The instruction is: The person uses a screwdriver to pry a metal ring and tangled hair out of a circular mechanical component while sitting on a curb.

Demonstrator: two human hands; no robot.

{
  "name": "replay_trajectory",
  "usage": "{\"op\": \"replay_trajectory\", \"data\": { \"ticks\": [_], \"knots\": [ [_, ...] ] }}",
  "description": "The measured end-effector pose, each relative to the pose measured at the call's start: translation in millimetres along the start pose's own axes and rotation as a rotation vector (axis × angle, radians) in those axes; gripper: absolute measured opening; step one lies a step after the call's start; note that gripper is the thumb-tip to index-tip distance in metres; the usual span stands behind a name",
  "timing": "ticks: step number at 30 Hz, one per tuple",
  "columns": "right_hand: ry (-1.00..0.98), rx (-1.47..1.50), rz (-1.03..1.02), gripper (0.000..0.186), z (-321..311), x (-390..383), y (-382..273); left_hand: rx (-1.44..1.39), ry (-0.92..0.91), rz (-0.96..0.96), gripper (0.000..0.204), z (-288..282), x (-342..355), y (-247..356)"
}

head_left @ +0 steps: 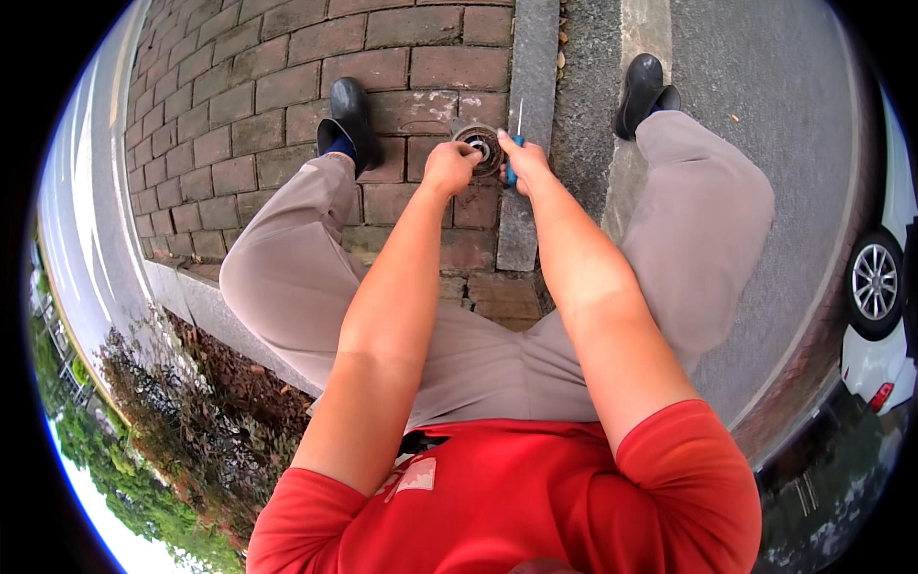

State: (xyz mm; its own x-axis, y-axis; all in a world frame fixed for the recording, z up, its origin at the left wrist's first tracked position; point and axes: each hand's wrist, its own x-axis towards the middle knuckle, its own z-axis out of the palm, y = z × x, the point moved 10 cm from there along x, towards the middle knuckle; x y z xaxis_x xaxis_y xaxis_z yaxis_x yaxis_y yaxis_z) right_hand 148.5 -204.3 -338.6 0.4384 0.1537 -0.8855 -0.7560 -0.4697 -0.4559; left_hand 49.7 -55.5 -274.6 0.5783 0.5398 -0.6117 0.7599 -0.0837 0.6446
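A round, dark metal part [486, 143] with a ring-shaped centre is held above the brick paving, between my feet. My left hand [451, 168] grips its left side, the thumb lying across the face. In my right hand [528, 163] is a screwdriver with a blue handle [512, 172], its thin shaft pointing away from me. The right thumb and fingertips reach the part's right edge, close beside the handle. What kind of machine part it is, I cannot make out.
Red-brown brick paving [287, 105] meets a grey kerbstone [532, 86], with asphalt [755, 115] to the right. My dark shoes [351, 120] stand either side. A shrub [182, 402] grows at lower left; a white car [889, 258] is parked at far right.
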Motion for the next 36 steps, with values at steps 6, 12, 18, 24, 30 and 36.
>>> {"op": "replay_trajectory", "data": {
  "ticks": [6, 12, 18, 24, 30, 36],
  "knots": [
    [0.159, -0.290, -0.210, 0.032, -27, -16, 11, -0.363, -0.017, -0.177, 0.021, 4, -5, -26],
    [0.184, -0.649, -0.523, 0.024, -27, -26, -37, -0.389, -0.007, -0.081, 0.023, 2, -16, -15],
    [0.137, -0.810, -0.612, 0.021, -2, -43, -64, -0.401, -0.008, -0.077, 0.021, -3, -11, -14],
    [-0.017, -0.230, -0.075, 0.014, 22, -30, -28, -0.560, -0.003, -0.183, 0.018, 6, -2, -31],
    [-0.126, -0.141, 0.110, 0.012, 39, -25, -23, -0.683, -0.099, -0.381, 0.018, 14, -10, -33],
    [-0.157, -0.089, 0.028, 0.011, 37, -37, -18, -0.495, 0.311, -0.490, 0.037, 0, -7, -88]
  ]
}}
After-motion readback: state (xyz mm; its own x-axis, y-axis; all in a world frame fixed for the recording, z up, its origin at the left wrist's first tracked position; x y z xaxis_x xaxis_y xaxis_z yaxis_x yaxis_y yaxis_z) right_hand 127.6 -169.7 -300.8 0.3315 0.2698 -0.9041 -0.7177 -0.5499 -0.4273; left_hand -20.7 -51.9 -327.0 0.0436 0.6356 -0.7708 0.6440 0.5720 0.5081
